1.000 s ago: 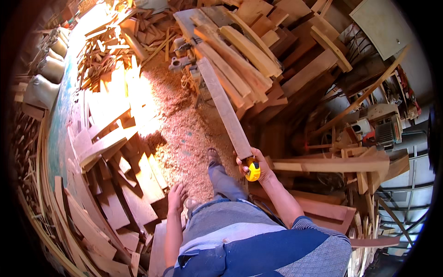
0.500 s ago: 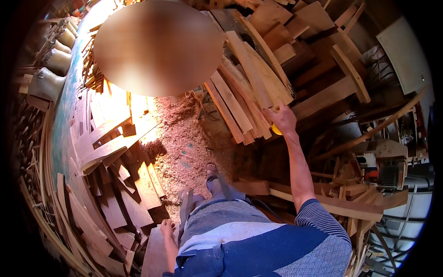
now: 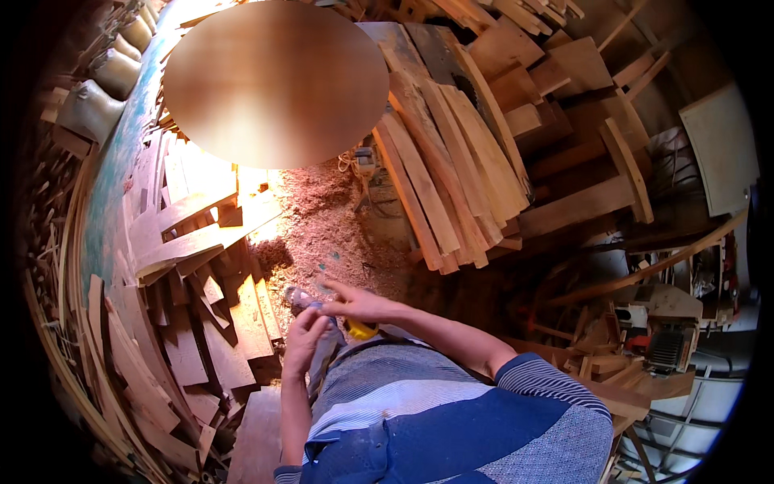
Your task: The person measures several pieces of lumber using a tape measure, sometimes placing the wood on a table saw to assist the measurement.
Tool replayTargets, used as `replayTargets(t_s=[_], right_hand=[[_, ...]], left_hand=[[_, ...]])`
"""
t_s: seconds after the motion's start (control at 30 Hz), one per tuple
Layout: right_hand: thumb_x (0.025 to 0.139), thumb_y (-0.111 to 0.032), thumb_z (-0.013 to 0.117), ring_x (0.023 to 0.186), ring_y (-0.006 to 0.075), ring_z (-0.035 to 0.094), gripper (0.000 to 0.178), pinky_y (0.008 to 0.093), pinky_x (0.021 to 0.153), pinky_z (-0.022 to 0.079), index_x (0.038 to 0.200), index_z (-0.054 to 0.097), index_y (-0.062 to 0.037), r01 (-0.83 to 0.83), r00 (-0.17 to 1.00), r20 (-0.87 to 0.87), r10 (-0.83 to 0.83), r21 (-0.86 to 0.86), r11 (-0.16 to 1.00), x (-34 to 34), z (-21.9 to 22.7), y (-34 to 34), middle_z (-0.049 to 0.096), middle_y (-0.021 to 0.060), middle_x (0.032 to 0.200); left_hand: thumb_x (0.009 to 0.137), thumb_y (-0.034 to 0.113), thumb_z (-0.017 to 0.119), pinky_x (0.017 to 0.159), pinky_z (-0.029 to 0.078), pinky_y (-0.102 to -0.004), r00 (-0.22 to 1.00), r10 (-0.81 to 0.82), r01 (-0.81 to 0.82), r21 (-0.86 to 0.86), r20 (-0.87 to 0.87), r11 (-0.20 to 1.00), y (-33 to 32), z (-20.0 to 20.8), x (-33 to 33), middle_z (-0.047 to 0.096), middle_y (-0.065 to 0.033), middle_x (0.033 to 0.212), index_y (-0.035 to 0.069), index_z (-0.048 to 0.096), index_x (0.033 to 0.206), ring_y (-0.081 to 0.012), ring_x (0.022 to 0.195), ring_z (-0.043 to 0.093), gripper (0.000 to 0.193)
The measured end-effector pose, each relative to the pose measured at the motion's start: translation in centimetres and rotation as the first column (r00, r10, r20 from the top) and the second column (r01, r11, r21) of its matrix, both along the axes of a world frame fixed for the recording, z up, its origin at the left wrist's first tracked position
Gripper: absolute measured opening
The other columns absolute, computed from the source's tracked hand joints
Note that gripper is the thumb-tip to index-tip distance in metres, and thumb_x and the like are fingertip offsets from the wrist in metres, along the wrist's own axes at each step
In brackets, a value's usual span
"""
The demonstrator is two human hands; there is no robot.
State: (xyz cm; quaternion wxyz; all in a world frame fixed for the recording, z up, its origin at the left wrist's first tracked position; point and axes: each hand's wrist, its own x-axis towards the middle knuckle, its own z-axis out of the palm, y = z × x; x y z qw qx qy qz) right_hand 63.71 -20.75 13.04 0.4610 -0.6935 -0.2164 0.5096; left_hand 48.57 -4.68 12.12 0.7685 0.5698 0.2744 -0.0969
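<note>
Hands (image 3: 363, 306) now close together, plump sacks (image 3: 93, 113) leftward

Upper-left glare (image 3: 192, 165), dim right side, blurred oval (image 3: 276, 85) up top.

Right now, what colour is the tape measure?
Yellow where visible: the tape measure shows best in the head view.

Tape measure (image 3: 361, 329): had a compact, rounded, yellow case.
Yellow case: showed only in part; the right hand (image 3: 356, 306) covered the rest.
Tape pose: visible yellow part sloped slightly down toward the person's right.
Tape spot: sat under the right palm, just ahead of the shirt front (image 3: 395, 369), right of the left hand (image 3: 304, 340).
Tape blade: couldn't tell if extended.
</note>
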Motion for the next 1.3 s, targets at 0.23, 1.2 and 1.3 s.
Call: replayTargets(t_s=[0.23,1.2,1.3], right_hand=[[0.1,-0.039,0.064,0.134,0.0234,0.05,0.083,0.0331,0.112,0.04,0.162,0.023,-0.0007,-0.244,0.95,-0.213,0.23,-0.04,0.969,-1.1,-0.7,8.9,0.05,0.019,0.15],[0.092,-0.017,0.061,0.069,0.0147,0.062,0.021,0.0275,0.064,0.049,0.095,0.072,0.0012,-0.035,0.939,-0.317,-0.134,-0.475,0.879,12.9,-8.0,31.4,0.067,0.0054,0.079],[0.091,-0.016,0.061,0.068,0.0143,0.06,0.02,0.0277,0.063,0.048,0.093,0.072,0.0007,0.087,0.942,-0.249,-0.223,-0.463,0.882,15.8,-11.1,33.8,0.065,0.0046,0.078]], left_hand=[[0.087,-0.006,0.062,0.07,0.049,-0.0259,0.948,-0.211,0.193,0.098,0.237,0.976,7.2,-2.0,0.3,0.067,-0.0011,0.09,-0.002,0.069,0.115,-0.0095,0.08,0.059,0.029],[0.094,0.019,0.069,0.056,0.046,-0.0229,0.198,0.886,-0.935,0.189,-0.419,0.298,36.7,-19.3,-9.4,0.063,-0.0032,0.084,-0.012,0.045,0.142,-0.0077,0.066,0.056,0.062],[0.092,0.017,0.072,0.059,0.048,-0.0229,0.208,0.854,-0.938,0.152,-0.477,0.313,36.1,-19.5,-7.6,0.064,-0.0036,0.089,-0.012,0.039,0.146,-0.0077,0.07,0.057,0.07]])
